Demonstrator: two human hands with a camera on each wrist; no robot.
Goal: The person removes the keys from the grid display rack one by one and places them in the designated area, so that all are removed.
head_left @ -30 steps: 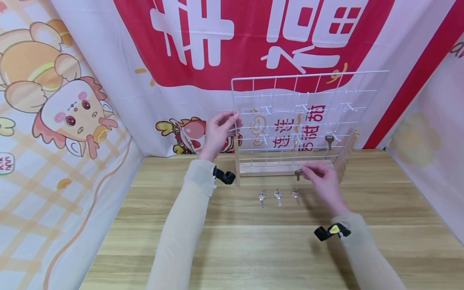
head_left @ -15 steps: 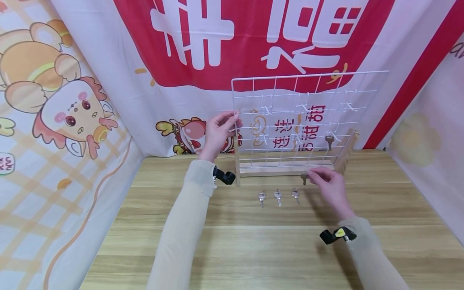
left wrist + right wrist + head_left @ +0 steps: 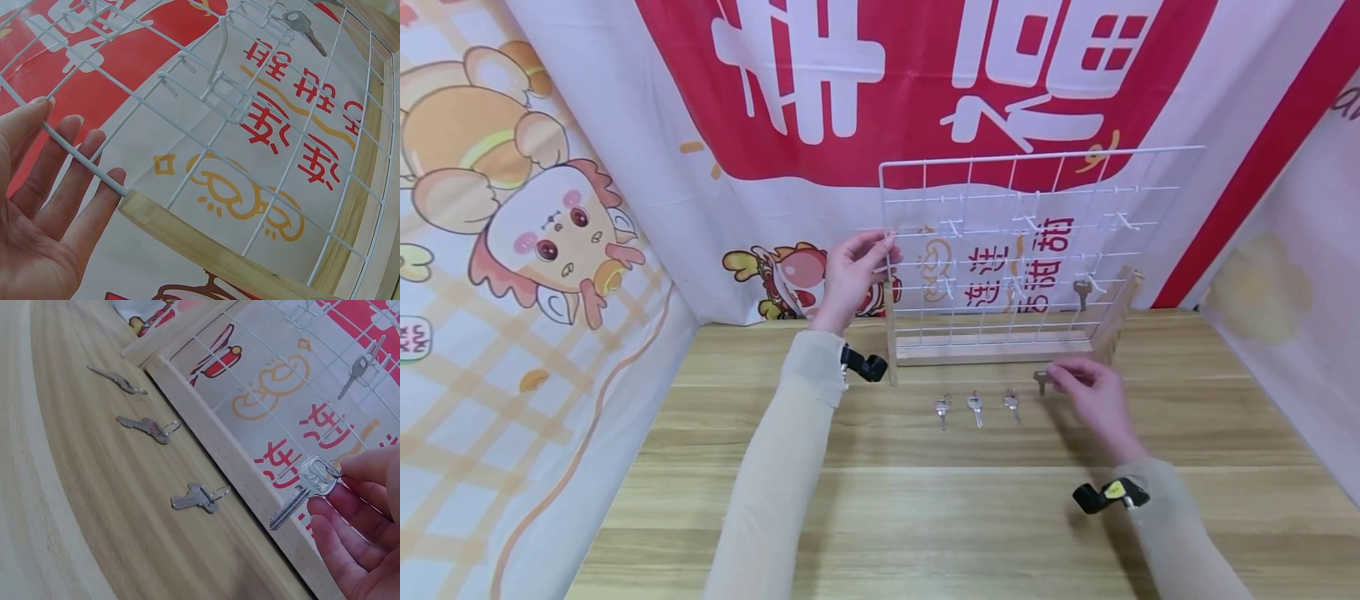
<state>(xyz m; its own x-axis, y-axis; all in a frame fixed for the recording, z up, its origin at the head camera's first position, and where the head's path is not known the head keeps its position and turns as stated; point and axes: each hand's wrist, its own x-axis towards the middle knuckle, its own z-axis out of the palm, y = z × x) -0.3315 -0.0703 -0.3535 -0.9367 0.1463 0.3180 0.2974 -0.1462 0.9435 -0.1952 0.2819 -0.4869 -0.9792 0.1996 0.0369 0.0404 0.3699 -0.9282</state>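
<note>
Left hand [image 3: 850,279] pinches wire rack [image 3: 1015,258] by left edge, likely bracing it. Right hand [image 3: 1099,402] pinches key [image 3: 315,476] near ring [image 3: 337,467], before rack, maybe keeping blade [image 3: 287,507] clear. Three loose keys [image 3: 975,406] before rack.

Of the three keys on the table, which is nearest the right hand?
The rightmost key; the middle key and left key lie farther from the right hand.
</note>
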